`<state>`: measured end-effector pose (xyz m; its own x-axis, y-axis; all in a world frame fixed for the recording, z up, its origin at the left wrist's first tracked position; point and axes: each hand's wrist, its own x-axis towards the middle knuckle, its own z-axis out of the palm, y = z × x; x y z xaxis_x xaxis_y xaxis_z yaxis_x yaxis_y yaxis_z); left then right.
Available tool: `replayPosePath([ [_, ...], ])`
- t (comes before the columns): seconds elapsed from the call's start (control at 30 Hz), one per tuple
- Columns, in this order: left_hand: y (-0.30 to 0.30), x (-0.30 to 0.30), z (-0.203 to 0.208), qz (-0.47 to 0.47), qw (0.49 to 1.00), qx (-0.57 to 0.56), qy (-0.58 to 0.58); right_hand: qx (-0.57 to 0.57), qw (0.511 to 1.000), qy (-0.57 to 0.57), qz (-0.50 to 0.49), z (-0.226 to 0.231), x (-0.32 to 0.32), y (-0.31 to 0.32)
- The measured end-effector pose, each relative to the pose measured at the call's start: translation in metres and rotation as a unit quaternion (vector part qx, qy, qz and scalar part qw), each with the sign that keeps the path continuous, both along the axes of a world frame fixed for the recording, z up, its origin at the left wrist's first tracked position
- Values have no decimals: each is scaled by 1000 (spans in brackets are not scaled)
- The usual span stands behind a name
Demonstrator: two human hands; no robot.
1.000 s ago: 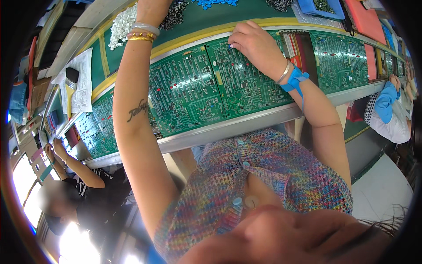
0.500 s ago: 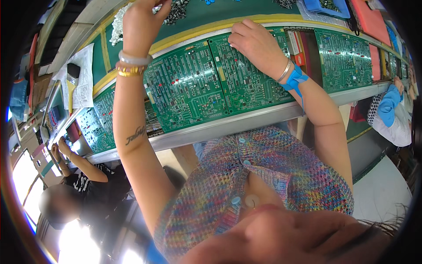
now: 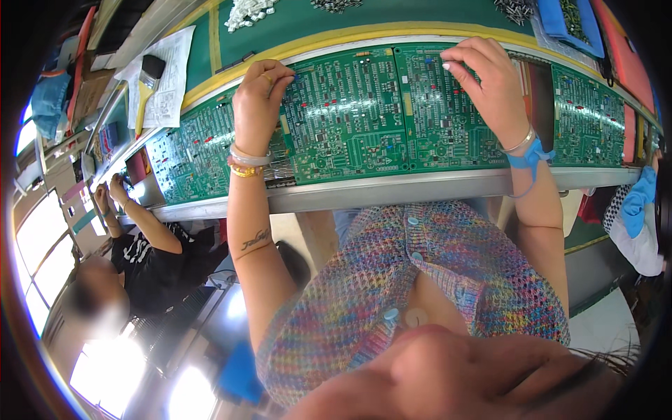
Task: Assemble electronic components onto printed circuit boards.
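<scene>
Two green circuit boards lie side by side before me, a left board [image 3: 343, 119] and a right board [image 3: 448, 140], dotted with tiny parts. Over the left board's upper left corner, my left hand [image 3: 260, 101] is closed in a pinch. A small blue component [image 3: 294, 76] shows at those fingertips, close to the board. My right hand [image 3: 486, 84] hovers at the upper part of the right board, thumb and forefinger brought together. Whatever lies between them is too small to make out.
Metal rails [image 3: 392, 190] carry the row of boards. Beyond lie white parts [image 3: 248, 12], dark parts [image 3: 514, 10] and a blue bin [image 3: 570, 28]. A yellow-handled brush [image 3: 145, 91] rests on paper sheets at left. A co-worker [image 3: 154, 266] sits at left; another's blue sleeve [image 3: 637, 206] shows at right.
My left hand has come back from the parts beyond the rail to the left board's corner, now with a blue component. My right hand stays over the right board, its fingers turned more leftward.
</scene>
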<state>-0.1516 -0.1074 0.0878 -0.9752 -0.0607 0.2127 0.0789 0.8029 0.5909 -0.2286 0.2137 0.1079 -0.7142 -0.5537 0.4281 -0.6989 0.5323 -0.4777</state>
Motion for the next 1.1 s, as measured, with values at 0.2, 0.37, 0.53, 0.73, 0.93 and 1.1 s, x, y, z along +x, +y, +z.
replayPosePath([
  [0.2, 0, 0, -5, 2, 999, -32, -5, 19, 999, -20, -22, -8, -5, 4],
  [0.37, 0, 1, -5, -2, 999, -50, 6, 24, 999, -23, -26, -10, -6, 3],
  [0.53, -2, 4, -1, -24, 997, -71, -2, 22, 999, -20, -40, -7, -9, 7],
  [0.73, -9, 15, 15, 48, 999, 21, 3, 7, 997, -22, -80, -7, -14, 18],
  [0.93, -9, 46, 12, 89, 975, -197, -60, -31, 993, -19, -114, -1, -10, 30],
  [1.1, -3, 45, 4, 49, 987, -141, -53, -33, 992, 8, -125, 17, 12, 39],
])
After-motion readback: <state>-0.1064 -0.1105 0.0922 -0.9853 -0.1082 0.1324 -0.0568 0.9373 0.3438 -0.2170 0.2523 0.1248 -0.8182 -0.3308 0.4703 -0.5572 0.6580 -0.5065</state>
